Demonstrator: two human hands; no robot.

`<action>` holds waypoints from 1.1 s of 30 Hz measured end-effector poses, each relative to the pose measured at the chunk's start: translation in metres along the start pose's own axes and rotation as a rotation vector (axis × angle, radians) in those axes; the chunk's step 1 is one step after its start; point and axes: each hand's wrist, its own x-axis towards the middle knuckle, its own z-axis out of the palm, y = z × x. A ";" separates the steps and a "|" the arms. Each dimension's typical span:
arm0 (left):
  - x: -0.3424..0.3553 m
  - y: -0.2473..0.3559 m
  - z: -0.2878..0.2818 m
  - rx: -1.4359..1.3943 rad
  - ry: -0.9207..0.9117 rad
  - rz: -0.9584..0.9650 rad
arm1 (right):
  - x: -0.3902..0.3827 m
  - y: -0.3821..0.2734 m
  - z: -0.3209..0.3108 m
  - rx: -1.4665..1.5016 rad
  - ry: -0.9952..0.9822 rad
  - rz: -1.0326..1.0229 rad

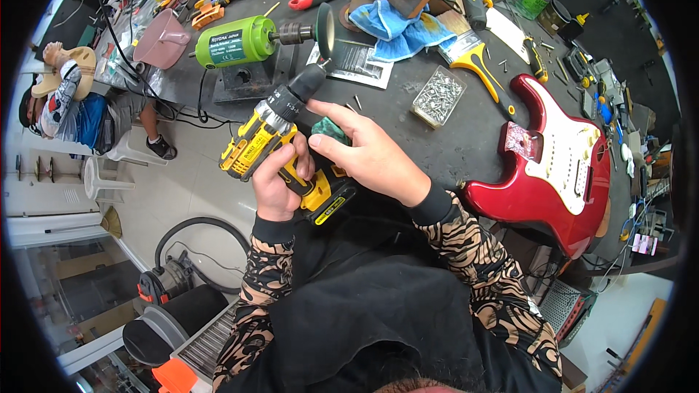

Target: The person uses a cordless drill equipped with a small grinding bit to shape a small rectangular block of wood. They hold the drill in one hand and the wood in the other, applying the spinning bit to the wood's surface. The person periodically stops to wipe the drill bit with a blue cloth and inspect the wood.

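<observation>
My left hand [275, 188] is wrapped round the handle of a yellow and black cordless drill [256, 144]. The drill is tilted, its black chuck pointing away from me to the upper right, with a short bit at its tip. Between the thumb and fingers of my right hand [378, 156] is a dark green lump [329, 129], close beside the drill; its material is unclear. My right index fingertip reaches to the chuck's collar. On the bench to the right lies a glossy red electric guitar body [484, 200] with a white pickguard [559, 156].
A green bench motor [237, 42] with a chuck and disc stands beyond the drill. Nearby are a clear box of screws [438, 98], a yellow-handled brush [480, 65] and a blue cloth [397, 25]. Another person [84, 113] sits at far left. A vacuum hose [200, 222] curves on the floor.
</observation>
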 end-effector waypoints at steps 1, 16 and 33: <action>0.000 0.000 0.002 0.001 0.009 0.001 | 0.000 -0.002 0.000 0.004 -0.009 0.019; 0.001 0.002 0.015 0.075 0.094 0.002 | 0.000 0.003 -0.004 0.002 -0.077 0.003; 0.001 0.001 0.016 0.078 0.143 -0.002 | -0.001 0.001 -0.005 -0.027 -0.123 0.013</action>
